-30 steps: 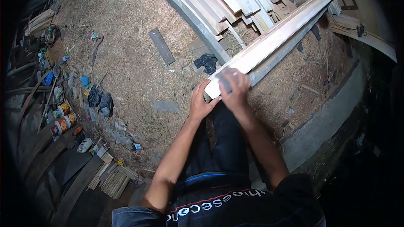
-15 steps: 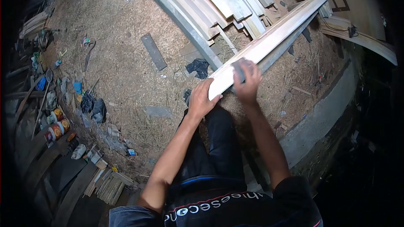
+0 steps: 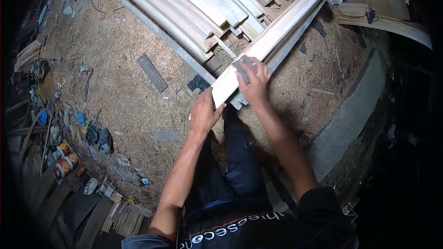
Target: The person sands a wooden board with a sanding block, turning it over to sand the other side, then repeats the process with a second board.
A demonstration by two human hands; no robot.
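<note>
A long pale wooden board [image 3: 282, 27] with a moulded edge runs from near my legs up to the upper right. My left hand [image 3: 203, 113] is closed around its near end, thumb on one side and fingers on the other. In my right hand [image 3: 255, 84] is a dark grey sanding block [image 3: 243, 70], pressed flat against the board's upper face a short way beyond the left hand. Fingers cover part of the block. Beneath the board lies a grey support beam [image 3: 295, 40].
Several moulded boards [image 3: 203, 0] lie side by side beyond, next to a long grey rail [image 3: 159, 32]. A dark flat plank [image 3: 152, 72] rests on the shaving-covered ground. Paint cans [image 3: 66, 165] and clutter line the left. A concrete ledge [image 3: 353, 115] borders the right.
My right hand has slid the block slightly along the board, still on its face. The view has shifted, so the whole scene sits further left. My left hand keeps its hold on the end.
</note>
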